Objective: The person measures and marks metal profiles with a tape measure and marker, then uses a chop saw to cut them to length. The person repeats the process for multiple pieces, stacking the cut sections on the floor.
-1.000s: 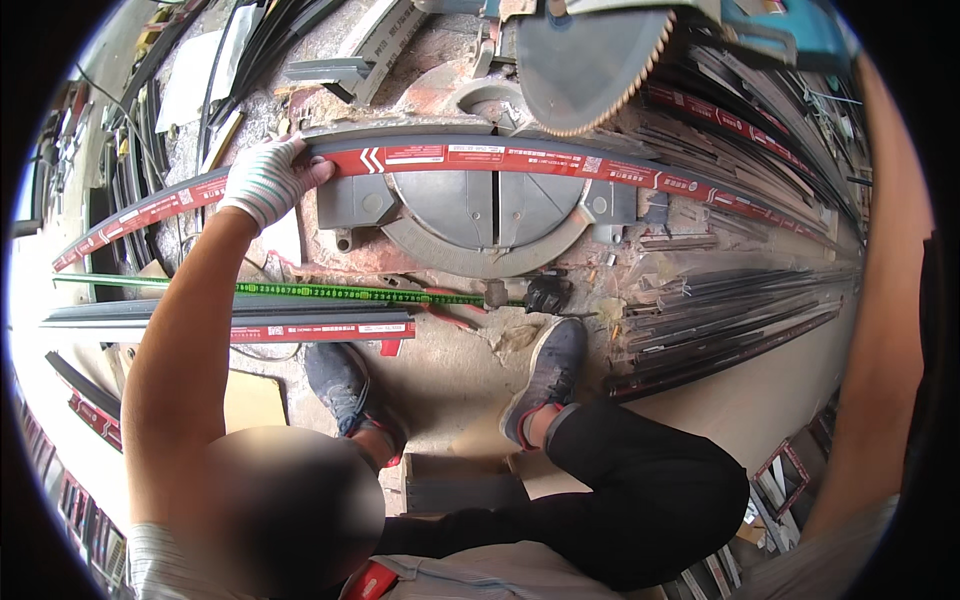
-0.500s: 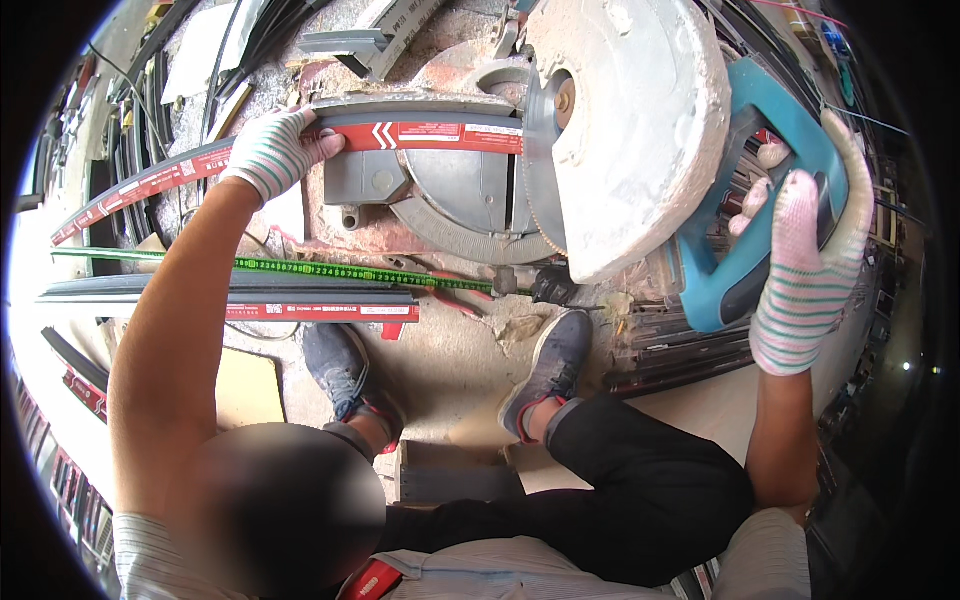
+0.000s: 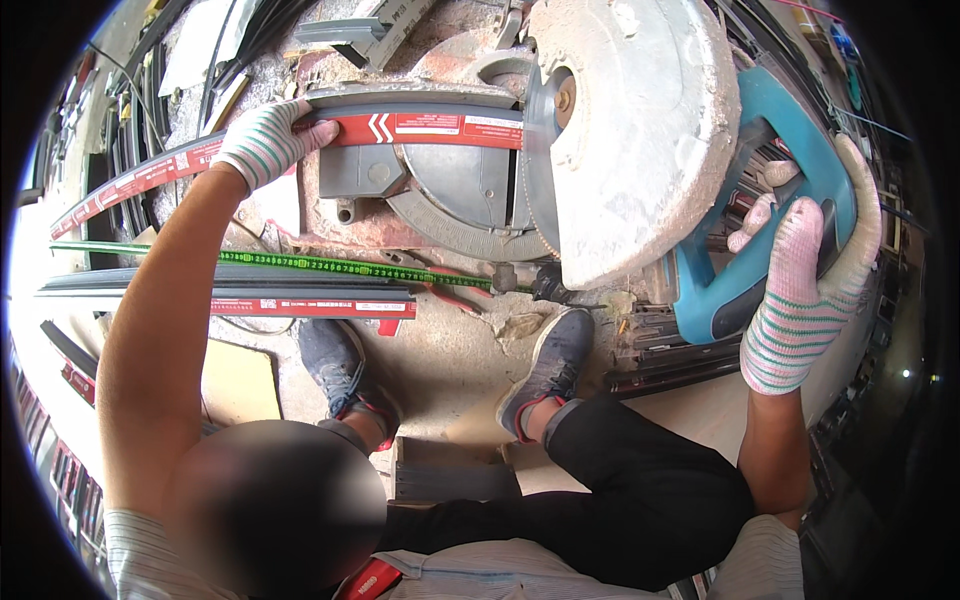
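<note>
A long dark profile strip [image 3: 430,128] with red printed film on its face lies along the fence of a miter saw [image 3: 640,160]. My left hand [image 3: 268,146], in a striped knit glove, grips the strip left of the saw's round base, thumb on the red face. The strip's right end meets the toothed blade [image 3: 541,190]; the dusty white guard hides what is behind it. In a matching glove, my right hand [image 3: 800,310] is wrapped round the teal saw handle [image 3: 735,300], fingers showing through its opening.
In front of the saw lies a green tape measure [image 3: 340,267], extended, beside red-handled pliers [image 3: 450,292]. More dark profiles [image 3: 310,297] rest nearer me. Both my shoes [image 3: 335,365] stand on the dusty floor. Offcuts [image 3: 370,35] lie behind the saw, with further strips at both sides.
The saw's guard and handle have shifted slightly right and toward me, my right hand staying on the handle. My left hand and forearm have moved a little left, still gripping the strip.
</note>
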{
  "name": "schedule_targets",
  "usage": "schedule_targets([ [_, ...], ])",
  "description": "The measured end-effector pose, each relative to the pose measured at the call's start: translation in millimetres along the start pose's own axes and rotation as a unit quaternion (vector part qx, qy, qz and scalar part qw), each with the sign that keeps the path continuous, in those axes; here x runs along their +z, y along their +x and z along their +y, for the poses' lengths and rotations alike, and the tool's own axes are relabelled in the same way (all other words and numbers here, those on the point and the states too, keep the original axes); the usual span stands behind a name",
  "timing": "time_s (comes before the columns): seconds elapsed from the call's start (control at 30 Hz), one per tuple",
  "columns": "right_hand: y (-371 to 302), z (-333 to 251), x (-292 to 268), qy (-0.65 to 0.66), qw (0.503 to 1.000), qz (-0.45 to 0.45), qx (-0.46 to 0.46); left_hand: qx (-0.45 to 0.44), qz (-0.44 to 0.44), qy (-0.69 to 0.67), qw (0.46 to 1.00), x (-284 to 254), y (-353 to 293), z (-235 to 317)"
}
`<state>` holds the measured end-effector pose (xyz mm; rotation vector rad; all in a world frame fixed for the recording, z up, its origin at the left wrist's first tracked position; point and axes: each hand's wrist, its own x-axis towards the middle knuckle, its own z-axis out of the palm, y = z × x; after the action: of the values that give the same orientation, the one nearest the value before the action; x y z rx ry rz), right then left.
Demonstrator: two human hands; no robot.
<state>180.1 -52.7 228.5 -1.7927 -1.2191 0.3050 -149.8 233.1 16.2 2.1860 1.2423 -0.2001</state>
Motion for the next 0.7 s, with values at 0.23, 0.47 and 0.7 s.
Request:
schedule_targets([
  [0.23,-5.6,5.5,1.4,-0.014,1.0,0.01,-0.012,-0.031,-0.049,-0.009,0.998,-8.9,-0.8,10.0],
  [0.47,-9.9,9.6,6.1,-0.019,0.999,0.006,-0.043,-0.027,-0.082,-0.027,0.996,-11.3,6.3,4.4],
  [0.7,-16.9,17.1,6.2,-0.004,0.999,0.004,-0.047,-0.005,-0.066,-0.039,0.997,-8.1,10.2,-5.4],
])
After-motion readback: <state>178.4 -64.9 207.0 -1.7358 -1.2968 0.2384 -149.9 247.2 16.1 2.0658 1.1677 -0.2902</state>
